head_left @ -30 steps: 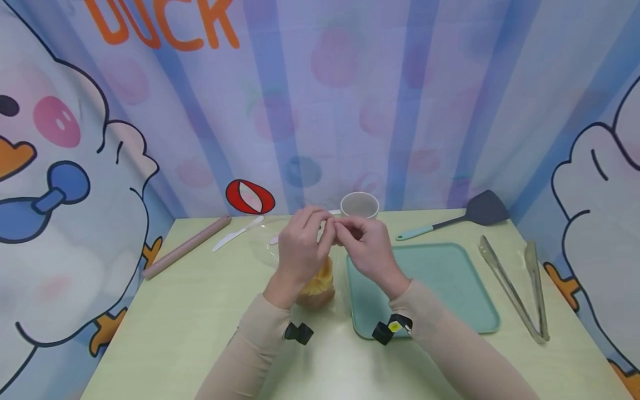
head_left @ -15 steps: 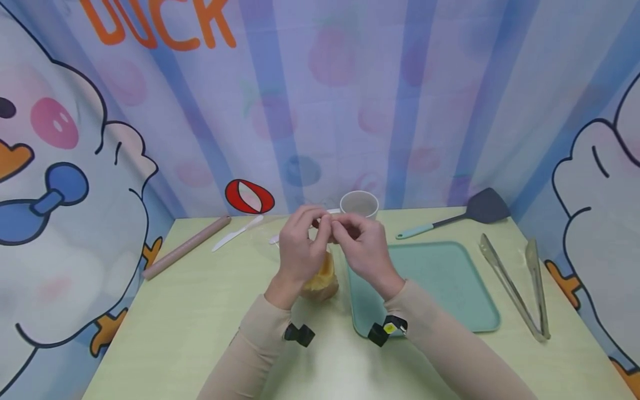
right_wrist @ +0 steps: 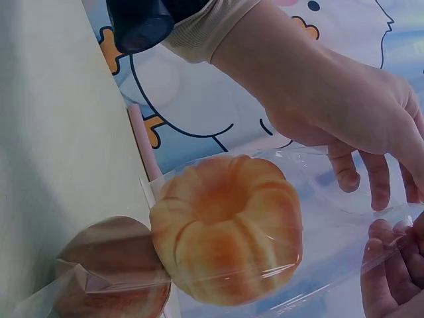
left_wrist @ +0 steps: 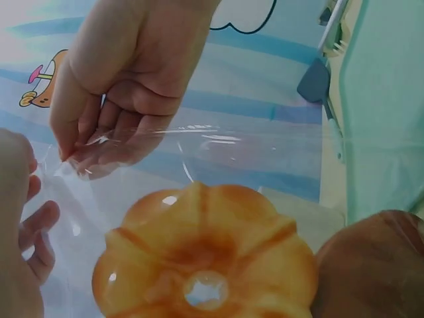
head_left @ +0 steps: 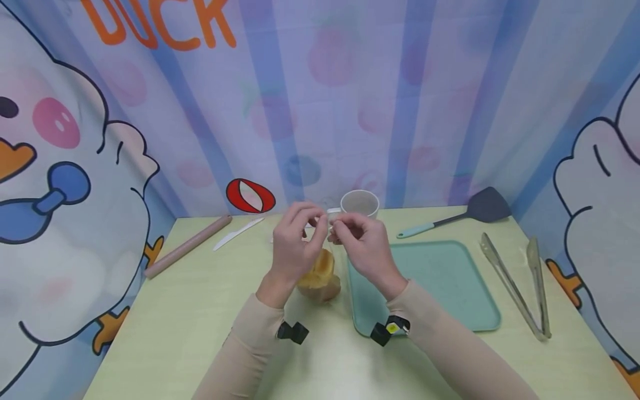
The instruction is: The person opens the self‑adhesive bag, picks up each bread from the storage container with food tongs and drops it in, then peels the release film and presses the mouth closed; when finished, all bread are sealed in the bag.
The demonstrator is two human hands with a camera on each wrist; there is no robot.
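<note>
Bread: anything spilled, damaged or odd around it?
Nothing stands out. The yellow bread and brown bread look whole inside the clear bag; the right hand pinches the film beside the left hand. No spill shows.

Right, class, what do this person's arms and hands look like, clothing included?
Both sleeves are long and beige. A blocky black device sits at each wrist; the right one shows a yellow spot. The left hand and right hand wear no gloves.
</note>
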